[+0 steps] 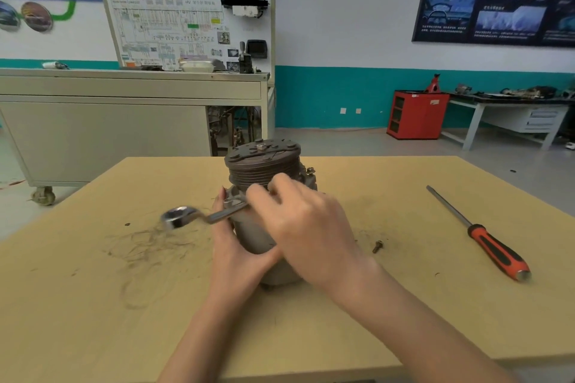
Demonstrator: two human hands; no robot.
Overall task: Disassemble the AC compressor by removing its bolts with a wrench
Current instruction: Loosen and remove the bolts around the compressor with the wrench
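So we had the AC compressor [263,171] standing on end about midway between the left and right edges of the bench [93,289]. Its long axis was vertical, the grooved pulley and clutch plate facing up, and a centre nut [260,146] showed on top. Our left hand [231,252] gripped the grey body from the left side, the fingers curled round it and their tips up near the flange. Our right hand [298,227] was closed round one end of the wrench [199,216], in front of the pulley. The wrench ran nearly level, rising slightly towards the right hand, with its ring end pointing at the bench's left edge. It was blurred, and the hand hid its other end, so we could not tell whether it sat on a bolt.

One flange bolt [310,170] stood at the compressor's upper right. A loose bolt [378,246] lay just right of the compressor. Well apart, near the right edge, lay a screwdriver [485,239], its orange and black handle nearer us and its shaft pointing to the far edge. Scratch marks [149,242] covered the bench left of the compressor.
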